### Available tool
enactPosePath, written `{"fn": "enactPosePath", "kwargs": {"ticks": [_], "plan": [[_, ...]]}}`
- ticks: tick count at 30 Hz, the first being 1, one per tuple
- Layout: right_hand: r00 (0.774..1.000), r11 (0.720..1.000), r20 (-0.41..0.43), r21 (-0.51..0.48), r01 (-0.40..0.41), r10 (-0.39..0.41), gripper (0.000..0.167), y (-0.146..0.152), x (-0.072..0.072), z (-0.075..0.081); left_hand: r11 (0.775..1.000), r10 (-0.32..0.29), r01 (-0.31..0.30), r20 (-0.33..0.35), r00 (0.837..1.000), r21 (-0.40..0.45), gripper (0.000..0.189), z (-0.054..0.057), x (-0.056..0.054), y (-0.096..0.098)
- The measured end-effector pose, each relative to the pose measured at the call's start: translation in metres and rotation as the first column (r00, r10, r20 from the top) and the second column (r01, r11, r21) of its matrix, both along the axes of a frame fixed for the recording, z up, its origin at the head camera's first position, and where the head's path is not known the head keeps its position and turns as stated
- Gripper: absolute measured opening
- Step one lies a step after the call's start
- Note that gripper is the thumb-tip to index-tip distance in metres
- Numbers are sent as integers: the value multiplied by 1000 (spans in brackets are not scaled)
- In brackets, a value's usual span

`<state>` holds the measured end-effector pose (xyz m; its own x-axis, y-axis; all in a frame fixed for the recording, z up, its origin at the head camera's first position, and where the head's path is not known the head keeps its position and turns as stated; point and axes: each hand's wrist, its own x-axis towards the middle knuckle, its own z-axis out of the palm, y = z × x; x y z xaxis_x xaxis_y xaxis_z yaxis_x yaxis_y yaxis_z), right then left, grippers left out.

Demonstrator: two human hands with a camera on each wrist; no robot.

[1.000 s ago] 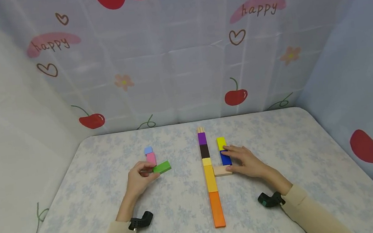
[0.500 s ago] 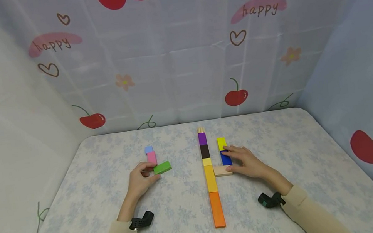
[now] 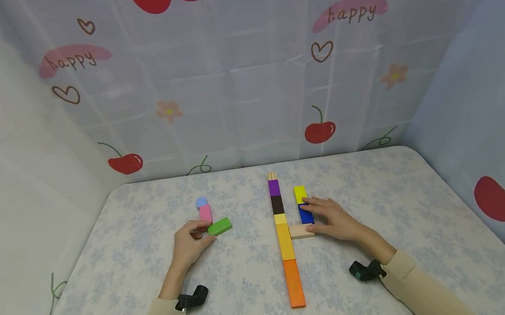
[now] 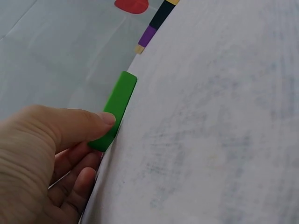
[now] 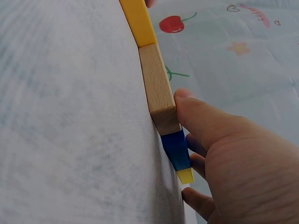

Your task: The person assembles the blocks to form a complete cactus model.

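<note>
My left hand [image 3: 189,243] pinches one end of a green wooden block [image 3: 220,226] between thumb and fingers; the left wrist view shows the thumb across the near face of the green block [image 4: 121,95]. Just beyond it lie a pink block [image 3: 205,213] and a light blue block [image 3: 201,202], end to end. With fingers spread, my right hand [image 3: 336,219] rests at a dark blue block [image 3: 306,216] and a plain wood block [image 3: 298,231]. Its thumb lies on the plain wood block [image 5: 158,77] in the right wrist view. A yellow block [image 3: 300,193] adjoins the dark blue one.
Down the table's middle runs a straight line of blocks: orange [image 3: 294,284], golden yellow [image 3: 285,243], black [image 3: 277,205], purple [image 3: 274,187] and pale pieces at the far end. The plain wood block abuts this line's right side. A printed curtain [image 3: 235,91] hangs behind the table.
</note>
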<state>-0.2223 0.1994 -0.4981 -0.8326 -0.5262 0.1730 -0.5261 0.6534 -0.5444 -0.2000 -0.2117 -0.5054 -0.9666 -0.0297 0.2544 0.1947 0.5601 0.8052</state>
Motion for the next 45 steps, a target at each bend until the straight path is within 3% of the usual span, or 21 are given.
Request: {"fn": "enactPosePath", "kwargs": {"ticks": [10, 15, 23, 31, 37, 45], "plan": [[1000, 1000, -8, -7, -15, 15, 59, 1, -1, -1, 997, 7, -8, -23, 1000, -80, 34, 0, 0, 0], [1000, 1000, -3, -8, -11, 11, 59, 1, -1, 0, 995, 13, -14, -3, 1000, -96, 33, 1, -1, 0], [1000, 1000, 2, -6, -5, 5, 59, 0, 0, 1, 999, 25, -27, 84, 996, 21, 33, 8, 1, 3], [1000, 1000, 3, -13, -6, 6, 59, 0, 0, 1, 995, 23, -38, 152, 988, 97, 34, 9, -3, 3], [1000, 1000, 5, -12, -5, 5, 59, 0, 0, 2, 995, 24, -40, 160, 987, 96, 33, 15, -4, 6], [1000, 1000, 11, -5, -4, 4, 59, 0, 1, 2, 990, -49, 30, 139, 989, 137, 31, 27, -9, 18]]}}
